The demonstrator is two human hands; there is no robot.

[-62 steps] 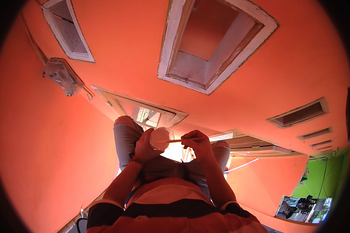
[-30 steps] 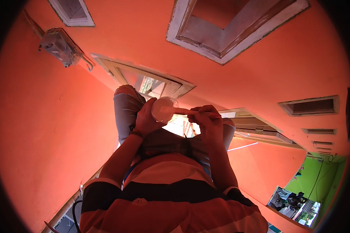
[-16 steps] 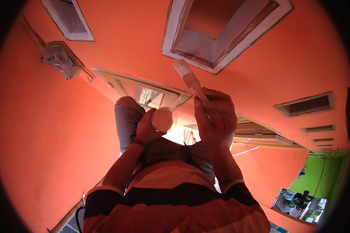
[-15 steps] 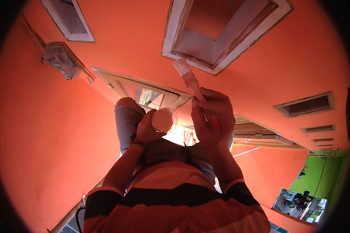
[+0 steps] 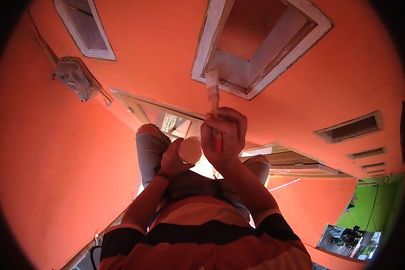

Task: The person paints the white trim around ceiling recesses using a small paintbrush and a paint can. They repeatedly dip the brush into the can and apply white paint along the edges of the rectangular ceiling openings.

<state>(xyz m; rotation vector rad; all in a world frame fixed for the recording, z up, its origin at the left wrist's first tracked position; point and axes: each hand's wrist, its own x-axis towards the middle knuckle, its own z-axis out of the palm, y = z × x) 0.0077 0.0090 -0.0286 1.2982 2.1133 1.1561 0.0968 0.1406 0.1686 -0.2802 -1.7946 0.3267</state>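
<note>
Against the orange wall (image 5: 148, 58), my right grip (image 5: 224, 139) clasps the brush (image 5: 213, 92), bristles toward the pale frame (image 5: 199, 58); my left grip (image 5: 174, 161) holds the cup (image 5: 190, 150), which could spill if tipped.

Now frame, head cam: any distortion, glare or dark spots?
Head view: black fisheye rim at the sides, edges bending near it; head view: blown-out glare just below the cup; head view: left hand, right hand and shirt dim; head view: brush outline readable.
</note>
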